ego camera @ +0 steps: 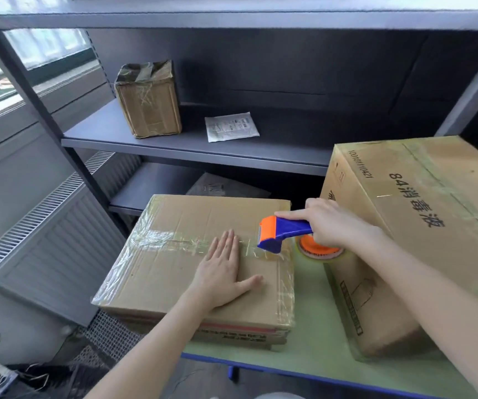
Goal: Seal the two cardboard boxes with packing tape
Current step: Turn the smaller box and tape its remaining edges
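Both the tall box [433, 211] and the flat box [168, 283] sit on the table [318, 341]. Left hand [223, 272] presses flat on the flat box; right hand [330, 223] grips the tape dispenser [281, 233] at its right edge. Best to pull low and steady over that edge.

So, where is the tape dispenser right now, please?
Head view, right of centre: the right hand grips the tape dispenser at the right edge of the flat box, beside the tall box.
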A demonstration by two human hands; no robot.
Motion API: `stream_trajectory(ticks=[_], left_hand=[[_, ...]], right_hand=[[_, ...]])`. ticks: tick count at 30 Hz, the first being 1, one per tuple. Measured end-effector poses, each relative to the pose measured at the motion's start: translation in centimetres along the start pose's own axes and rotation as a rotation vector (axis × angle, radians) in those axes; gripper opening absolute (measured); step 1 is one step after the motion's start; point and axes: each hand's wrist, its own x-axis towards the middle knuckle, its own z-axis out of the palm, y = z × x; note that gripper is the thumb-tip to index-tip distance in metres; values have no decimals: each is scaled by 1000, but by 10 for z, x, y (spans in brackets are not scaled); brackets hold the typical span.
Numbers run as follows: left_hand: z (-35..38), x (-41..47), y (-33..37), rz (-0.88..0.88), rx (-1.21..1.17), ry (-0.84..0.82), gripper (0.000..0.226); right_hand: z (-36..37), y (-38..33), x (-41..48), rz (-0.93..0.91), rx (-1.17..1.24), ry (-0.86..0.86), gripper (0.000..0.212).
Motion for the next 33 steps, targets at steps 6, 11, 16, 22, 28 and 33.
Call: stream_trajectory(ticks=[6, 11, 16, 22, 28, 33], left_hand=[[12, 9, 43, -61, 39, 18, 128], [11, 9, 31, -20, 30, 20, 131], [6, 12, 11, 24, 4, 20, 121], [5, 2, -13, 97, 1, 47, 112], [2, -6, -33, 187, 0, 38, 102], [2, -7, -33, 197, 21, 58, 99]], right_hand=[[5, 0, -5, 0, -31, -7, 68], [6, -5, -5, 15, -53, -9, 67], [6, -10, -1, 41, -58, -28, 68], [10, -19, 5, 42, -63, -43, 69], [12, -21, 5, 46, 5, -33, 68], [17, -21, -4, 53, 10, -43, 69]])
